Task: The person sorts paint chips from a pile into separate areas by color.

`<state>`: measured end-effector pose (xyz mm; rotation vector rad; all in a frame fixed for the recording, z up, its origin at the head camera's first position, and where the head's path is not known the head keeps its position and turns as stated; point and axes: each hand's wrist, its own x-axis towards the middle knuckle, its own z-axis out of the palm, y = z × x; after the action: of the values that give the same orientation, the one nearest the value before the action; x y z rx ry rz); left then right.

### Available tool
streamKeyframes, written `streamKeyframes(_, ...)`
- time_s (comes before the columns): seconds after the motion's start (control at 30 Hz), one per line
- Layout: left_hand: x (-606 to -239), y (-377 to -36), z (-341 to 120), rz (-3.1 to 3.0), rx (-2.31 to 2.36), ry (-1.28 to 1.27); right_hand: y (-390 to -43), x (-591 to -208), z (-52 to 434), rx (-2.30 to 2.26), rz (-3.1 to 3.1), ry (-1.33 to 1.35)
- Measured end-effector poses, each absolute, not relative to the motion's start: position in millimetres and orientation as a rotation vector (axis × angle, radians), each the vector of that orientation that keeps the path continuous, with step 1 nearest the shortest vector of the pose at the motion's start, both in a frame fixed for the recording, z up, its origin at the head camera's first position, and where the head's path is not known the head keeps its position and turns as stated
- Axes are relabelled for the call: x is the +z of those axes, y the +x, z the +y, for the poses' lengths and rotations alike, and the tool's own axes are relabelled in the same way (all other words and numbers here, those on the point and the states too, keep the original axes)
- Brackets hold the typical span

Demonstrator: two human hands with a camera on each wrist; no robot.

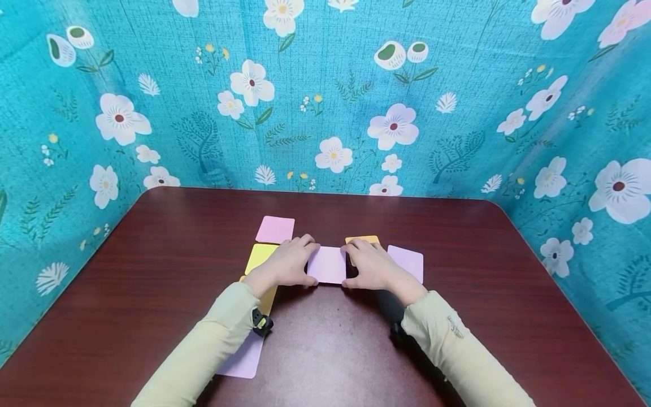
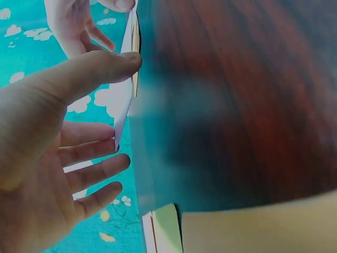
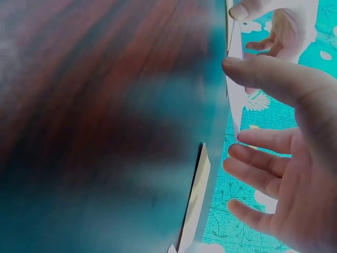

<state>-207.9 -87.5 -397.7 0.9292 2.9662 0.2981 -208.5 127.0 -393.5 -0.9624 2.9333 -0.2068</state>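
Observation:
A pale purple square card [image 1: 327,264] with rounded corners lies between the two hands near the middle of the table. My left hand [image 1: 289,263] holds its left side, the thumb at the near edge and a fingertip at the far edge. On the opposite side my right hand [image 1: 373,265] holds the card the same way. Both wrist views show the card [image 2: 124,105] edge-on, with the remaining fingers spread off it. A thin yellowish edge beside it shows in the left wrist view; what it belongs to I cannot tell.
Left of the hands runs a column of cards: pink [image 1: 275,229], yellow [image 1: 258,258], orange [image 1: 269,298] and purple [image 1: 243,360], partly under the left arm. An orange card [image 1: 364,239] and another purple card [image 1: 408,262] lie by the right hand. A floral curtain [image 1: 305,113] borders the dark table [image 1: 127,316].

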Motion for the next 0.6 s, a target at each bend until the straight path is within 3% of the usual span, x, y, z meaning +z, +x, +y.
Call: streamKeyframes(0.6,-397,-236,-97,2.949,0.371,0.817,-237,-397,112,-0.204,2.971,-0.972)
